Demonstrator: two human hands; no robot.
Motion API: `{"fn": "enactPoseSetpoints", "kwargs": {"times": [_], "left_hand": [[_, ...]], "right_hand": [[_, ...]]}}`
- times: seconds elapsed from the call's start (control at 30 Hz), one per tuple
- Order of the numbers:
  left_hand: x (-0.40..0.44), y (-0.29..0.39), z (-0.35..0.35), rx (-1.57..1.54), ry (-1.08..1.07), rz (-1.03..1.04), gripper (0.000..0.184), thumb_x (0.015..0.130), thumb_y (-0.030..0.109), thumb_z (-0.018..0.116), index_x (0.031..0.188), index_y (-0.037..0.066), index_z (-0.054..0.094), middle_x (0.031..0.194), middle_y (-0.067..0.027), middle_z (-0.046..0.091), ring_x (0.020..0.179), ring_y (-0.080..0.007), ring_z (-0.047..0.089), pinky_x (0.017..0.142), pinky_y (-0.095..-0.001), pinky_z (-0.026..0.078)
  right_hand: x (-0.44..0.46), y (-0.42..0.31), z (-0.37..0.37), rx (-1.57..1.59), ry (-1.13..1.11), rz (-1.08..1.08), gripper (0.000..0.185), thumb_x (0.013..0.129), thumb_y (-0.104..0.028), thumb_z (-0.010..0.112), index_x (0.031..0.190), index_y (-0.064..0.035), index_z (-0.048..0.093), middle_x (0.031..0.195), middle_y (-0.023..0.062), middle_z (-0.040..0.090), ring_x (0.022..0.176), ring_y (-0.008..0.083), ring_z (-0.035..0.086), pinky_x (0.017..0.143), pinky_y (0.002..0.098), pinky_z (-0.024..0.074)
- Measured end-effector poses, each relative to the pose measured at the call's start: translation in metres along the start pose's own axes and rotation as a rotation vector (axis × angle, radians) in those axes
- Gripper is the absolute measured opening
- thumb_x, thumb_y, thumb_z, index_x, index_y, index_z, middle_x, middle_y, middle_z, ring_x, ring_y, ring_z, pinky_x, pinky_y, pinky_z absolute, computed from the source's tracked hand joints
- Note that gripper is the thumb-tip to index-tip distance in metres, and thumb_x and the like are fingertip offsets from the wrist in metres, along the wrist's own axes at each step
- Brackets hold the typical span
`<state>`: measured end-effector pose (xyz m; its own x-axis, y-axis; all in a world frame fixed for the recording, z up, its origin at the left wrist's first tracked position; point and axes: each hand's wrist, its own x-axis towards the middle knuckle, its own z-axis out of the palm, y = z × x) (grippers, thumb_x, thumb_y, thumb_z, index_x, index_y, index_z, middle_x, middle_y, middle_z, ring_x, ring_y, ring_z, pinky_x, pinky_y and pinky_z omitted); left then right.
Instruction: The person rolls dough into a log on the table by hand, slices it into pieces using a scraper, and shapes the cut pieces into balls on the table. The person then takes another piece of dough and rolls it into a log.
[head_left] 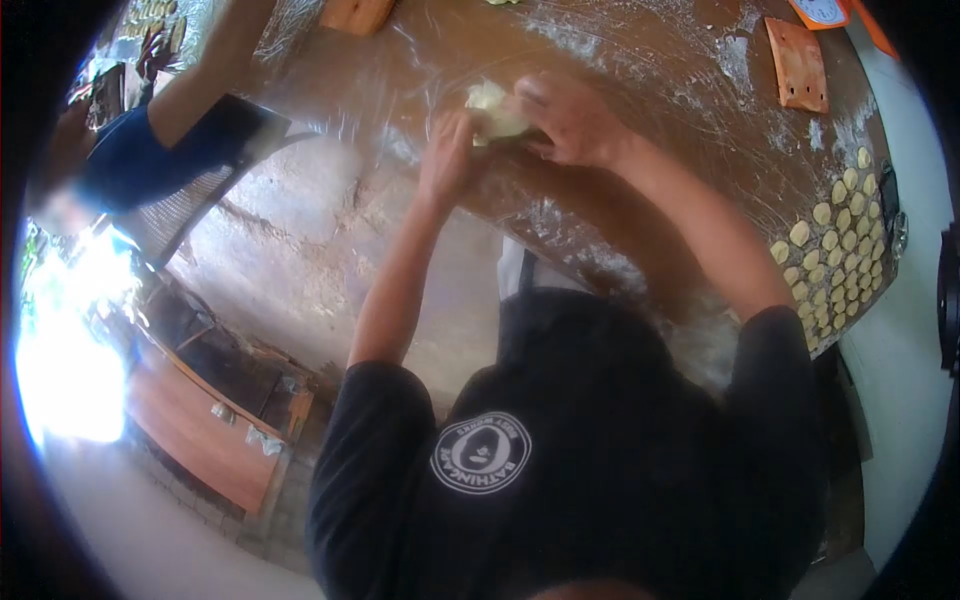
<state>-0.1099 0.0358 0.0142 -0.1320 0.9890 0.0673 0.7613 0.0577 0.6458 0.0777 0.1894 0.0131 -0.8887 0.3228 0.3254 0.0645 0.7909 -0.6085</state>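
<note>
A pale, uneven lump of dough point(487, 98) is held between my two hands over the brown work table point(400, 75). My left hand point(451, 150) is closed on the dough's left side, with its fingertips pressed against it. On the other side, my right hand point(572, 118) curls its fingers over the dough's right edge. Part of the dough is hidden behind the fingers. White flour is smeared across the tabletop around both hands.
Several small dough rounds point(838, 245) lie in rows at the table's right end. A reddish wooden board point(797, 65) is at the upper right, near a dial scale point(820, 11). Another wooden piece point(357, 14) sits at the top edge. A co-worker's arm point(215, 75) reaches in at upper left.
</note>
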Motion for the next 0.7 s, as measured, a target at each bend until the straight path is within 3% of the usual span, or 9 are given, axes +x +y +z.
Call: {"fn": "enactPoseSetpoints", "kwargs": {"times": [0.07,0.17,0.27,0.37,0.47,0.57,0.67,0.7], "left_hand": [[-0.003,-0.004,0.000,0.004,-0.040,-0.028,0.025,0.084,0.017,0.082,0.101,0.003,0.069,0.105,-0.0134,0.066,0.096,-0.0347,0.064,0.084,-0.0433,0.051],[-0.003,-0.003,-0.006,0.017,-0.065,-0.095,0.031,0.085,0.016,0.081,0.110,0.003,0.068,0.104,-0.0131,0.066,0.094,-0.0342,0.065,0.085,-0.0433,0.051],[0.004,0.011,-0.008,0.147,0.086,-0.050,0.030,0.087,0.014,0.079,0.113,0.004,0.067,0.101,-0.0137,0.067,0.091,-0.0349,0.066,0.083,-0.0428,0.053],[-0.004,0.006,0.000,-0.060,0.048,-0.267,0.030,0.087,0.014,0.079,0.112,0.003,0.067,0.103,-0.0158,0.067,0.094,-0.0341,0.068,0.081,-0.0421,0.054],[0.000,0.000,-0.004,-0.036,0.023,0.087,0.031,0.088,0.015,0.079,0.113,0.003,0.066,0.101,-0.0157,0.066,0.094,-0.0317,0.069,0.079,-0.0401,0.055],[-0.001,0.011,-0.008,0.012,-0.044,-0.046,0.029,0.090,0.015,0.077,0.114,0.005,0.066,0.100,-0.0153,0.066,0.096,-0.0296,0.070,0.080,-0.0396,0.056],[-0.003,0.013,-0.011,-0.089,-0.162,-0.436,0.023,0.091,0.013,0.076,0.110,0.005,0.067,0.100,-0.0150,0.066,0.094,-0.0291,0.070,0.079,-0.0396,0.056],[-0.004,0.009,-0.011,-0.055,-0.163,-0.378,0.022,0.091,0.013,0.076,0.110,0.005,0.068,0.102,-0.0153,0.067,0.095,-0.0291,0.070,0.079,-0.0398,0.056]], "right_hand": [[-0.002,0.008,0.007,0.051,-0.042,-0.033,0.039,0.088,-0.019,0.073,0.123,-0.0111,0.058,0.105,0.0113,0.062,0.101,0.0297,0.065,0.082,0.0436,0.0546],[-0.006,0.015,0.017,0.244,-0.123,0.110,0.038,0.089,-0.020,0.073,0.122,-0.0110,0.058,0.107,0.0101,0.062,0.100,0.0289,0.065,0.082,0.0436,0.0545],[0.002,0.013,0.013,0.078,-0.140,0.041,0.038,0.087,-0.021,0.075,0.120,-0.0102,0.059,0.108,0.0099,0.061,0.099,0.0295,0.065,0.083,0.0437,0.0544],[0.005,0.008,0.010,0.016,-0.096,0.040,0.032,0.087,-0.024,0.076,0.111,-0.0082,0.062,0.106,0.0102,0.062,0.098,0.0299,0.065,0.083,0.0436,0.0545],[0.011,0.000,0.001,0.033,-0.039,-0.032,0.026,0.085,-0.024,0.077,0.098,-0.0060,0.063,0.106,0.0109,0.062,0.097,0.0300,0.065,0.084,0.0431,0.0547],[0.005,0.007,0.007,0.036,-0.100,-0.007,0.026,0.083,-0.024,0.076,0.094,-0.0051,0.062,0.106,0.0119,0.062,0.098,0.0298,0.065,0.084,0.0426,0.0548],[0.003,0.012,0.007,0.083,-0.316,0.131,0.032,0.080,-0.025,0.078,0.099,-0.0053,0.062,0.106,0.0125,0.063,0.099,0.0296,0.064,0.082,0.0420,0.0548],[0.002,0.010,0.009,0.044,-0.299,0.128,0.032,0.079,-0.026,0.078,0.099,-0.0054,0.063,0.105,0.0121,0.063,0.099,0.0296,0.064,0.082,0.0419,0.0548]]}}
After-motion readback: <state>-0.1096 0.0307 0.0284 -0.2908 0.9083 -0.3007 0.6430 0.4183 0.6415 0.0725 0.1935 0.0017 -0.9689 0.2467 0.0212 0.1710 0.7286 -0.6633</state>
